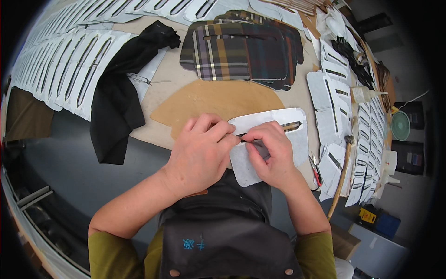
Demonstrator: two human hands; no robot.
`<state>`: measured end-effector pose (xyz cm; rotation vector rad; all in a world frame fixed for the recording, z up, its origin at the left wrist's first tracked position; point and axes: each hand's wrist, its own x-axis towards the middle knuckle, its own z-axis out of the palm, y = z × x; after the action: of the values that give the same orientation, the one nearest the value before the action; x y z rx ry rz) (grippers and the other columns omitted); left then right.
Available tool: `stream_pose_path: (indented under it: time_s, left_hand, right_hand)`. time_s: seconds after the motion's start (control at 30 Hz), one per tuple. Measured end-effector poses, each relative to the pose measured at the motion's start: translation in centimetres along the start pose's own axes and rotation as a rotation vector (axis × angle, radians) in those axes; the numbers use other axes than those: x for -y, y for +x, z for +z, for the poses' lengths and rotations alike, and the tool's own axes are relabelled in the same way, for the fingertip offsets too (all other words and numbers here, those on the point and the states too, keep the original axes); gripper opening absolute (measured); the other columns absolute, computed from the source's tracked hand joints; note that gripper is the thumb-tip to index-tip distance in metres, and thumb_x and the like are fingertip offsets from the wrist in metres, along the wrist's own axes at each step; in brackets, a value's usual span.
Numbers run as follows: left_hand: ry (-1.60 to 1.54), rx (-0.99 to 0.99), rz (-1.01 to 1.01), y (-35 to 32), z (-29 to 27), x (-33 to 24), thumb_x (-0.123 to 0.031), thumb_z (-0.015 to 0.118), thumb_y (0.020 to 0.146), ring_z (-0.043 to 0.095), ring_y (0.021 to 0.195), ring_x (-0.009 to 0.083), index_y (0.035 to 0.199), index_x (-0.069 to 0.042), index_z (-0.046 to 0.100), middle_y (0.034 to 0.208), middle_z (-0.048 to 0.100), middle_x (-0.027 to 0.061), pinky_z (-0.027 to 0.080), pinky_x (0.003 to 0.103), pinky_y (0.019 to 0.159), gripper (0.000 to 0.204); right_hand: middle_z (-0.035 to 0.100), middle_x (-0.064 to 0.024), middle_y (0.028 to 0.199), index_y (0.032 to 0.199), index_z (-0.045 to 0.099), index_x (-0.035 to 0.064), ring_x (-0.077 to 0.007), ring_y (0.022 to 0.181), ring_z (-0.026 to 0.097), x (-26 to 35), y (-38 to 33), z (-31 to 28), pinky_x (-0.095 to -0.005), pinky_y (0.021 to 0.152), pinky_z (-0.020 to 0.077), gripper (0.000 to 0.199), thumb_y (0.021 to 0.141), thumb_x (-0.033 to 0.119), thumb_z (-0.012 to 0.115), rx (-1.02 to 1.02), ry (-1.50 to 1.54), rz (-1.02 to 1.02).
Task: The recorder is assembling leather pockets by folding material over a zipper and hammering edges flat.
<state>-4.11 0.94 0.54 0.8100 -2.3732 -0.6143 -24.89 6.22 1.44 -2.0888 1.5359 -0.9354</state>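
A white-backed fabric piece (245, 168) with a long slot lies at the table's near edge, just in front of me. At the right end of its slot a bit of plaid shows through. My left hand (199, 151) is closed, its fingers bent and pinching at the slot's left part. Close beside it, my right hand (275, 156) pinches the dark edge of the same slot between thumb and forefinger. The fingertips of both hands nearly meet and partly hide the slot. Beneath and beyond the piece lies a flat tan sheet (209, 100).
Stacked plaid panels (223, 60) lie farther back. Black cloth (118, 95) hangs over the left edge, beside rows of white slotted pieces (69, 69). On the right are red-handled snips (316, 172), a wooden-handled hammer (341, 179), a nozzle bottle (364, 95) and more slotted pieces (323, 123).
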Motion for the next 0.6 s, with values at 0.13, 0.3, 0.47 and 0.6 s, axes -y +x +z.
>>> stream_pose_path:
  time_s: [0.13,0.3,0.47,0.6]
  left_hand:
    - [-0.007,-0.024,-0.005,-0.5,0.0,-0.2,-0.004,0.072,0.078,0.059,0.111,0.0273,0.104,-0.009,0.073,0.116,0.067,0.0038,0.046,0.041,0.092,0.026]
    - [0.002,-0.057,-0.016,-1.2,0.2,-0.2,-0.007,0.072,0.084,0.060,0.115,0.0260,0.104,-0.007,0.072,0.119,0.068,0.0020,0.046,0.040,0.092,0.020]
    - [0.016,-0.108,-0.007,-1.0,0.8,-0.3,-0.007,0.072,0.086,0.062,0.114,0.0263,0.103,-0.007,0.071,0.119,0.069,0.0027,0.047,0.041,0.093,0.017]
    - [0.044,-0.100,-0.012,-1.1,0.2,-0.4,-0.006,0.071,0.086,0.062,0.114,0.0277,0.101,-0.006,0.070,0.119,0.069,0.0042,0.047,0.042,0.095,0.016]
  right_hand:
    - [0.068,-0.0059,0.094,0.096,0.068,0.0073,-0.0285,0.090,0.060,-0.2,0.0,-0.4,-0.0399,0.080,0.0449,0.020,0.079,-0.002,0.071,0.028,-0.069,-0.037]
    - [0.065,-0.0040,0.097,0.099,0.073,0.0097,-0.0262,0.092,0.059,-0.8,-0.3,-1.4,-0.0395,0.081,0.0448,0.026,0.075,0.001,0.072,0.092,-0.203,-0.155]
    - [0.062,-0.0030,0.098,0.104,0.074,0.0110,-0.0244,0.093,0.059,0.0,0.0,-2.1,-0.0382,0.083,0.0455,0.034,0.070,0.004,0.071,0.215,-0.352,-0.266]
    - [0.062,-0.0043,0.097,0.102,0.073,0.0105,-0.0259,0.095,0.060,-0.6,-0.2,-2.8,-0.0396,0.084,0.0471,0.028,0.075,0.005,0.073,0.184,-0.366,-0.211]
